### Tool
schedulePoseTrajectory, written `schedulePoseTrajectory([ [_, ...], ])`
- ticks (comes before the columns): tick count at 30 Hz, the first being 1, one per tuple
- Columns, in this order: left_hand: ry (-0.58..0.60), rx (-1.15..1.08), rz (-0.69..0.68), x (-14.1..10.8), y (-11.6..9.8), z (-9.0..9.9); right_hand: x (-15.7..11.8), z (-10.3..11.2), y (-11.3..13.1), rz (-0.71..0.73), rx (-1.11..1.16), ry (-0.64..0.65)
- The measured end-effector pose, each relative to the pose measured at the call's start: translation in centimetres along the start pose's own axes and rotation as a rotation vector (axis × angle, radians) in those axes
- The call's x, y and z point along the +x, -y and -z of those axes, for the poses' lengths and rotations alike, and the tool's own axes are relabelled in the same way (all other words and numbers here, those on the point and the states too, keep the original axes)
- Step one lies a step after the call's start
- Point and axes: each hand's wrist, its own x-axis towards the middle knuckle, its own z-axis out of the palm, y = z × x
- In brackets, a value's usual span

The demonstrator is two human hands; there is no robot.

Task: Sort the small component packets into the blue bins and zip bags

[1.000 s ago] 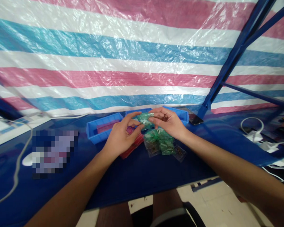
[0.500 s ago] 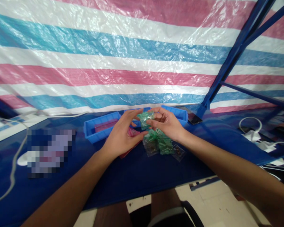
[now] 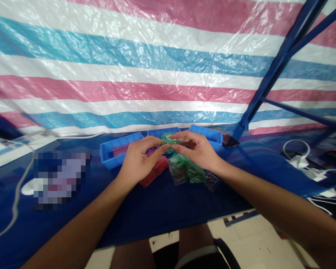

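Between my two hands is a small green plastic packet (image 3: 171, 142), raised above the table. My left hand (image 3: 141, 157) pinches its left end between thumb and fingers. At the other end, my right hand (image 3: 197, 149) is closed on it the same way. Below my right hand lies a loose pile of green and clear packets (image 3: 196, 172); some of it is hidden by that hand. Red flat packets (image 3: 156, 172) lie in a stack just beside my left hand, partly covered by it. What the held packet contains is too small to make out.
Three blue bins stand along the back: a left bin (image 3: 112, 161) with red packets inside, a middle bin (image 3: 156, 132) and a right bin (image 3: 214, 136). A dark phone (image 3: 231, 141) lies at the back right. White cables and plugs (image 3: 315, 172) are farther right; a white cable (image 3: 15, 205) runs at left.
My left hand has closed from spread fingers onto the green packet, which has turned from facing me to nearly edge-on. More of the red stack shows now.
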Motion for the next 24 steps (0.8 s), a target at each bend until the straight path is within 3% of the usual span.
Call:
schedulePoseTrajectory([
  [3, 0.062, -0.034, 0.073, 0.0, -0.1, -0.1, 0.1, -0.1, -0.5, -0.086, 0.126, 0.001],
  [6, 0.035, -0.058, 0.064, 0.1, 0.0, -0.2, 0.4, 0.0, -0.7, -0.132, 0.172, -0.058],
  [12, 0.095, 0.097, -0.192, -0.1, 0.4, 0.2, 0.8, 0.4, -0.3, -0.141, 0.19, -0.107],
  [15, 0.1, 0.148, -0.232, -0.2, 0.6, 0.3, 0.7, 0.4, 0.0, -0.121, 0.164, -0.101],
  [20, 0.031, 0.111, -0.068, -0.2, 0.7, 0.1, 0.5, 0.2, 0.7, -0.156, 0.149, 0.012],
  [24, 0.014, 0.023, 0.059, -0.2, 0.8, -0.1, 0.4, 0.1, 0.7, -0.159, 0.165, -0.038],
])
